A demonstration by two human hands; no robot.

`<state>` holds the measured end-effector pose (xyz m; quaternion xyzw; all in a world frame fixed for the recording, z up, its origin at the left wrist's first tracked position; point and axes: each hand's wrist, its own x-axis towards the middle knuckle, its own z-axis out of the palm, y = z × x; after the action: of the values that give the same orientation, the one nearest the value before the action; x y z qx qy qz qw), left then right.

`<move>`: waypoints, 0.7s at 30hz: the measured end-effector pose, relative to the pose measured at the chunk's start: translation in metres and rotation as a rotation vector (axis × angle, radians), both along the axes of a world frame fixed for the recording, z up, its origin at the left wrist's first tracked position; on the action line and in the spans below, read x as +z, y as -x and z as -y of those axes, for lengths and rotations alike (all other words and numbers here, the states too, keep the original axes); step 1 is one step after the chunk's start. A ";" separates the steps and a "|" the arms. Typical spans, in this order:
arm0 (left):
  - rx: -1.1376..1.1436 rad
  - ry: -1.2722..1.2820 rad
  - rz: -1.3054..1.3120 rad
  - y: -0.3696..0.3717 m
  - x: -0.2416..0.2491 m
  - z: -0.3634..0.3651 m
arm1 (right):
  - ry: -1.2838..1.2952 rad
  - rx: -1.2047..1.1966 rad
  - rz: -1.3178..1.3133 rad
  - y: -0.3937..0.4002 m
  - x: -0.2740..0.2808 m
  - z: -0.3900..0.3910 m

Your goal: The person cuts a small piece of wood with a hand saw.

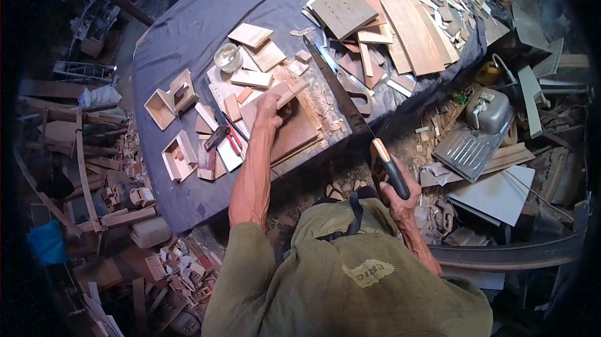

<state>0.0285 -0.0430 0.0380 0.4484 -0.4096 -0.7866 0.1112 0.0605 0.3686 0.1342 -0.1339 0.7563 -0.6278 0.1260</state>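
Note:
My left hand [269, 113] is closed around a small wooden strip [293, 93], above a brown wooden board [294, 131] near the table's front edge. My right hand [402, 191] grips the black and orange handle of a handsaw [333, 83]. Its long dark blade points away from me across the table corner, to the right of the strip and apart from it. Left of my left hand lie red-handled pliers [234, 141] and a hammer-like tool [216, 138]. A glass jar [228, 58] stands behind, among small wood blocks [251, 78].
Small wooden boxes [179, 155] sit at the table's left on dark cloth [188, 42]. Planks [400, 17] and offcuts crowd the far right. A metal sink [482, 130] and a white panel [494, 193] lie right of me. Scrap wood [181, 268] covers the left floor.

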 end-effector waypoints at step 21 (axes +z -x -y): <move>-0.099 1.650 0.443 -0.008 -0.008 -0.051 | -0.008 0.077 0.071 -0.033 0.008 -0.009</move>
<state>0.0362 0.0083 0.0301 0.3489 -0.8826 -0.1347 0.2848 0.0935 0.3777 0.1419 -0.1398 0.7483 -0.6237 0.1773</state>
